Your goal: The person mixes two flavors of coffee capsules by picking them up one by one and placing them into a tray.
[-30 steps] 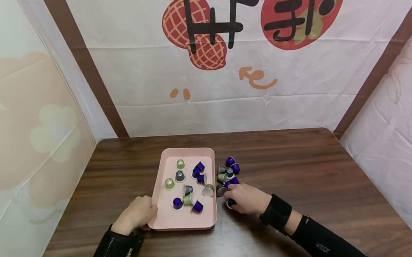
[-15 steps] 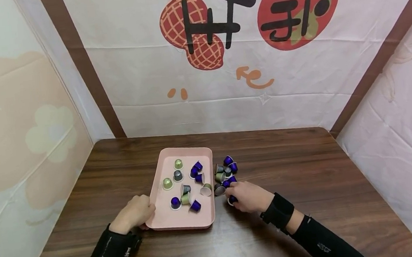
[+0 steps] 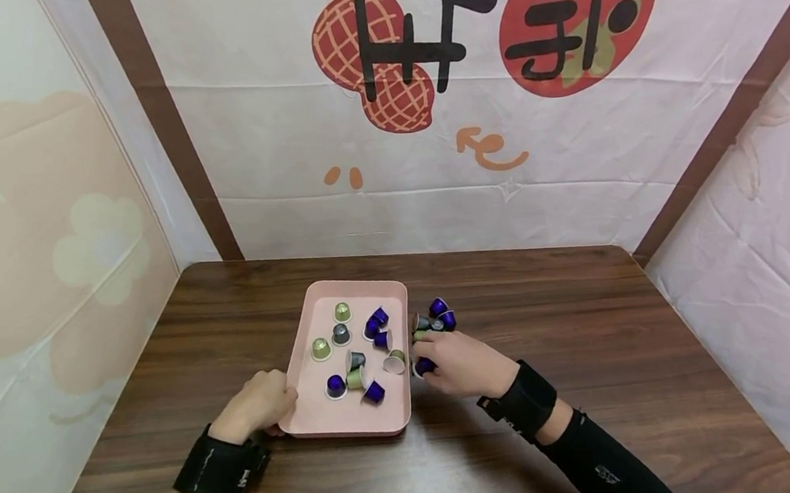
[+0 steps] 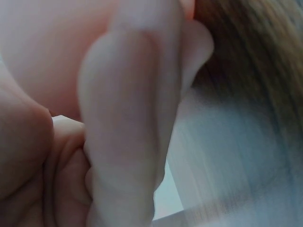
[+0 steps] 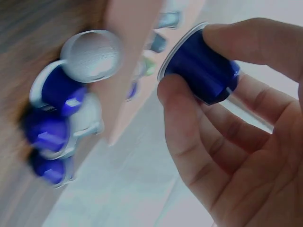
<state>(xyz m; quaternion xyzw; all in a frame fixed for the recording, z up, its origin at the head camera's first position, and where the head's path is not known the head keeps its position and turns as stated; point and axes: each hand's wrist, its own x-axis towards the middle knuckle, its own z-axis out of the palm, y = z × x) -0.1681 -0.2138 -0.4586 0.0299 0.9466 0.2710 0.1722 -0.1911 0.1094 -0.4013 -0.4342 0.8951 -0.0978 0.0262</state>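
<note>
My right hand (image 3: 470,362) pinches a blue coffee capsule (image 5: 203,68) between thumb and fingers. In the right wrist view its foil rim faces away from the palm. The hand is just beside the right wall of a pink tray (image 3: 311,413). Scattered in the tray are several capsules: green ones (image 3: 321,349), grey ones (image 3: 341,333) and blue ones (image 3: 374,392). My left hand (image 3: 260,406) holds the tray's near left edge, its fingers curled at the rim. The left wrist view shows only blurred fingers (image 4: 123,118) against the pink tray.
Right of the tray lies a loose pile of capsules, with blue ones (image 3: 438,306) at its far end; my right hand partly covers the pile. A brown wooden table (image 3: 553,326) carries everything. A printed cloth (image 3: 279,234) hangs behind it.
My right hand has moved left and slightly away from me, bringing the blue capsule from beside the pile to the tray's right wall. The left hand stays on the tray.
</note>
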